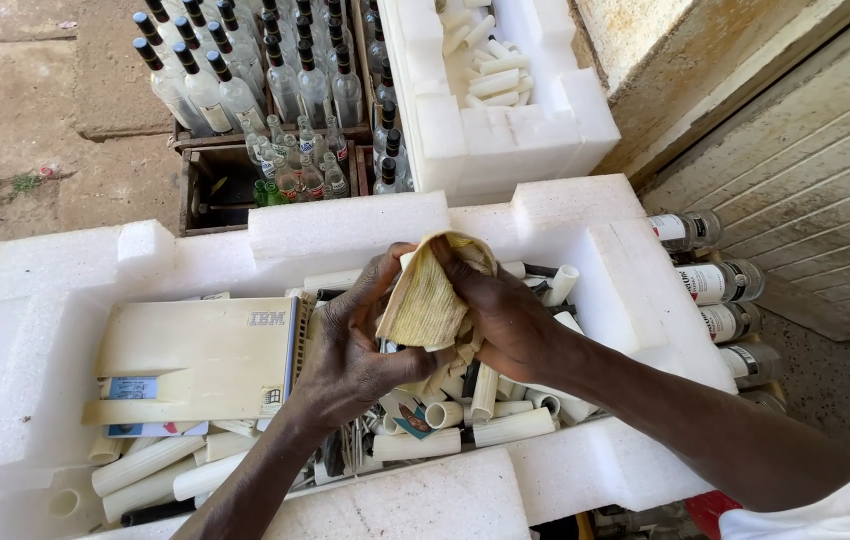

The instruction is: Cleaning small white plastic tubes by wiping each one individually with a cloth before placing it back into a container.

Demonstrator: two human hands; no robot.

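outdoors, on bare earth and stone paving beside a rough wall and a ribbed door, a large white foam tray (35, 300) sits under the camera, full of clutter.

both hands meet over the middle of that tray around a yellowish cloth (430, 300). the right hand (505, 315) has its grip clamped on the cloth from the right, fingers curled over its top fold. the left hand (350, 345) closes on it from the left and below, thumb side pressed to the fabric. the cloth is pale yellow with a fine ribbed weave, worn and a little stained, bunched into a thick fold. whether anything is wrapped inside it cannot be told.

beneath the hands lie many cream-coloured tubes (510, 427), piled loosely at odd angles, some with open ends showing. to the left of the hands a yellowed flat plastic casing (195, 360) rests in the tray, with a few small cards tucked under its lower edge.

behind the tray stands a second white foam box (475, 130) holding more tubes. left of it, wooden crates (195, 190) carry clear glass bottles (235, 90) with dark caps. along the right side, several labelled bottles (715, 282) lie on their sides.
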